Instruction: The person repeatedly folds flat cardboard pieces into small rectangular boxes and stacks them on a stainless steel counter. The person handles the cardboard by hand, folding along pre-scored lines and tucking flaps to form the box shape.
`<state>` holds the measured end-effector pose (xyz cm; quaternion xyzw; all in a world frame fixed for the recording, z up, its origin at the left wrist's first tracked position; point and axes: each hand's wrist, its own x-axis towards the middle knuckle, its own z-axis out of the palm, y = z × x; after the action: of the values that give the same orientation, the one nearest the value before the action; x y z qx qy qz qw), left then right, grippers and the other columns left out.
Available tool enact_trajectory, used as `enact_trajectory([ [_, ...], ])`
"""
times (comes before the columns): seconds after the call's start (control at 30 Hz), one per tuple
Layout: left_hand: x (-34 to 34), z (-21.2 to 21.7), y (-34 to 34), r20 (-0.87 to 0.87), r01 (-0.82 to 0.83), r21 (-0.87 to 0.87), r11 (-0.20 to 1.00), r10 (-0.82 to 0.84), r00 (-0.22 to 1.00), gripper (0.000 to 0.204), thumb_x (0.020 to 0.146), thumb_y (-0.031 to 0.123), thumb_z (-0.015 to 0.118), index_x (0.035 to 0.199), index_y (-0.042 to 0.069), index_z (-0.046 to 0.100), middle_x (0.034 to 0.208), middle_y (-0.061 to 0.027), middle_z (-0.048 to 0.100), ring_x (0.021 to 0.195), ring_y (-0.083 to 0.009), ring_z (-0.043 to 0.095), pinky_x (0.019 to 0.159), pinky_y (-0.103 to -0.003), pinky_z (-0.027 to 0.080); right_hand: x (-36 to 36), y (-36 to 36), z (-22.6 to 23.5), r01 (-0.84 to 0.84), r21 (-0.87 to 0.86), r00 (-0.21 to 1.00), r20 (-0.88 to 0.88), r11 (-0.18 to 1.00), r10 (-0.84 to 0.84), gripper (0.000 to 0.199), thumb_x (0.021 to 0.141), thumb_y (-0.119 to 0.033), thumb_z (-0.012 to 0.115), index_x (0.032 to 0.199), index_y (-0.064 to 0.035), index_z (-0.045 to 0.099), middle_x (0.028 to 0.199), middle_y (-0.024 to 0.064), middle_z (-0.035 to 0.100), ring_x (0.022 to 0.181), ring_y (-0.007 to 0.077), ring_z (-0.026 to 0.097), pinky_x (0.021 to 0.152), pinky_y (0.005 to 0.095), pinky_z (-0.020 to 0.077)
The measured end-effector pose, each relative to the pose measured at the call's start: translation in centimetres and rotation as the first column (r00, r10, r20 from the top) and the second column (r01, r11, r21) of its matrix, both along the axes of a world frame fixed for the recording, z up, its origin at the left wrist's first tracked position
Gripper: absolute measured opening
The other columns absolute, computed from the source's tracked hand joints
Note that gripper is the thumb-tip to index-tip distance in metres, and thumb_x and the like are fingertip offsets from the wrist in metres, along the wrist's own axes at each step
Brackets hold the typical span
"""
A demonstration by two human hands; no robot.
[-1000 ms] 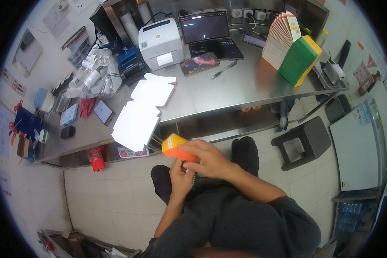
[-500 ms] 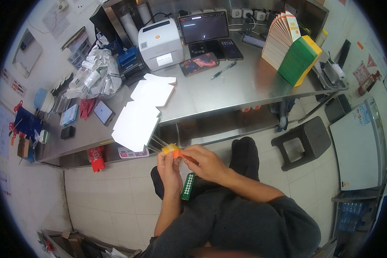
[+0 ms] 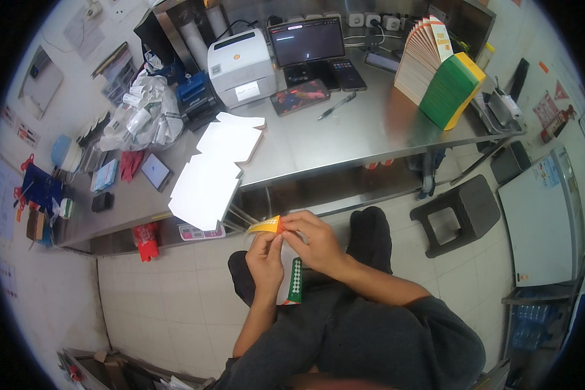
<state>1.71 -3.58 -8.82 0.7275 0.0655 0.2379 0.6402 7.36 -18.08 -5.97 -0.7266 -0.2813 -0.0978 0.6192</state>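
- The paper carton is off the worktop, in front of its front edge and over the person's lap. It is yellow and orange at the top, white in the middle and green low down.
- The left hand is nearly closed, pinching the carton near its yellow end, maybe so it can't wobble.
- The right hand has its fingertips close together on the orange corner, maybe because that bit is small.
- White card sheets lie on the worktop and poke past its front edge, near the left hand. They take up room there, but the carton looks easy to reach around them.
- Near the back edge are a white printer and a tablet. A phone and a pen lie in front of the tablet.
- Toward the right end stands a green and yellow stack.
- A dark stool is on the floor, well apart from the hands.
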Motion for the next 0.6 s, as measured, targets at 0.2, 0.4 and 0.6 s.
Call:
enact_trajectory([
  [0.2,-0.3,0.1,0.4,-0.05,0.11,-0.261,0.959,-0.128,0.991,0.008,0.104,0.002,0.071,0.108,-0.004,0.07,0.103,-0.006,0.075,0.092,-0.0094,0.069,0.086,-0.024,0.054,0.3,0.2,-0.5,-0.087,0.286,0.958,-0.24,0.954,0.159,0.017,0.097,-0.002,0.072,0.113,0.0045,0.074,0.119,0.0139,0.071,0.099,0.0214,0.074,0.083,0.0331,0.0605],
  [0.4,0.0,0.0,0.4,-0.001,0.123,-0.232,0.965,-0.127,0.992,0.009,0.106,0.004,0.068,0.11,-0.004,0.069,0.106,-0.0086,0.076,0.098,-0.0125,0.072,0.092,-0.027,0.056,0.7,-0.6,0.1,-0.118,0.128,0.978,-0.155,0.985,0.138,0.015,0.101,-0.007,0.07,0.11,0.0041,0.075,0.121,0.0134,0.07,0.108,0.0215,0.07,0.091,0.0319,0.0583],
  [0.6,-0.1,0.4,0.6,-0.001,0.15,-0.32,0.935,-0.159,0.987,0.008,0.105,0.003,0.069,0.111,-0.003,0.068,0.106,-0.0102,0.076,0.099,-0.0146,0.073,0.093,-0.03,0.057,1.1,-1.0,1.0,-0.153,0.089,0.976,-0.141,0.984,0.165,0.014,0.102,-0.01,0.07,0.107,0.0008,0.077,0.121,0.0095,0.071,0.111,0.0214,0.063,0.092,0.0336,0.0555],
])
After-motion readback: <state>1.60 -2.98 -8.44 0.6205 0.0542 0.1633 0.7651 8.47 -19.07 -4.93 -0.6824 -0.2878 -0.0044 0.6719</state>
